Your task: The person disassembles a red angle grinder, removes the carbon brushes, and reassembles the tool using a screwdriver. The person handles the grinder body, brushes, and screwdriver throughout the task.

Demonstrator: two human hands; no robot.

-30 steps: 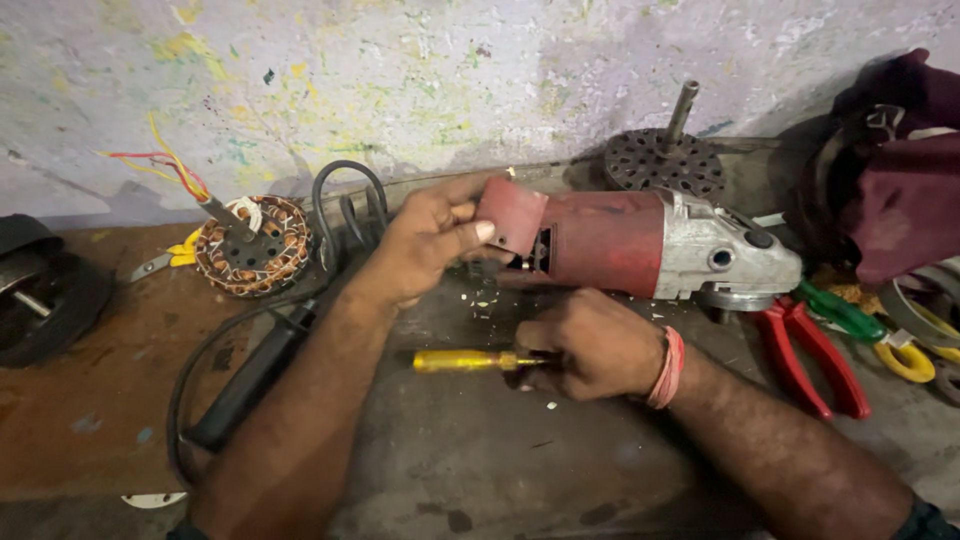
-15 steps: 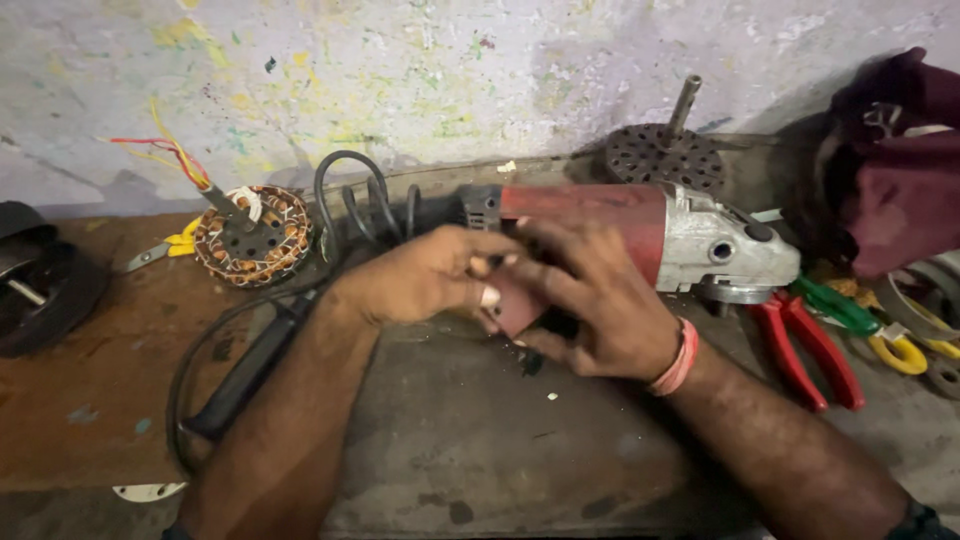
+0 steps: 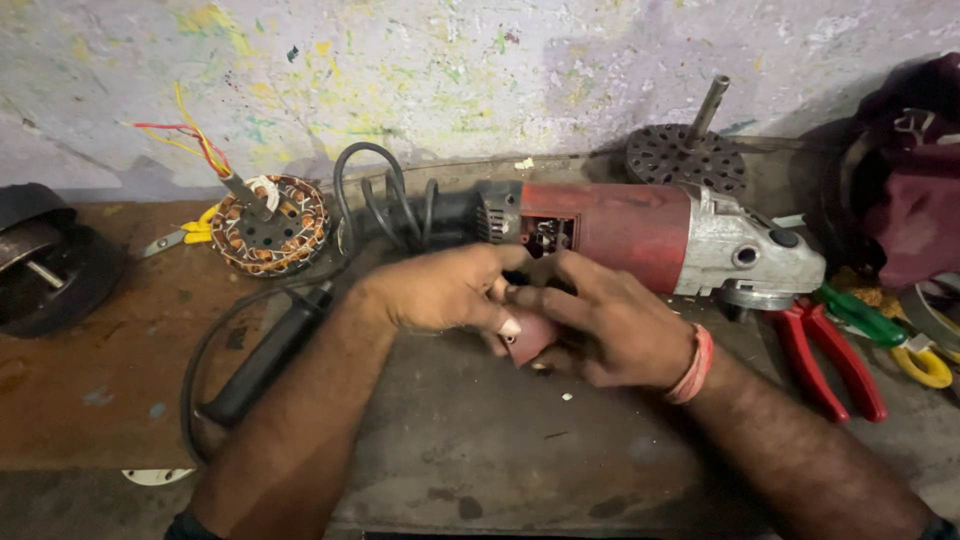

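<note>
Red cover point(image 3: 528, 338), seemingly pinched by both hands.

A single head-worn camera looks steeply down, close over the workbench point(image 3: 480, 450), facing the wall point(image 3: 450, 70).

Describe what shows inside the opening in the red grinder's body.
Inside the opening of the red grinder, small metal and dark parts show, too small to identify. Both hands cover the red cover piece below.

Both hands point(image 3: 530, 310) hold red cover point(image 3: 528, 338) by grinder point(image 3: 640, 235)
</note>
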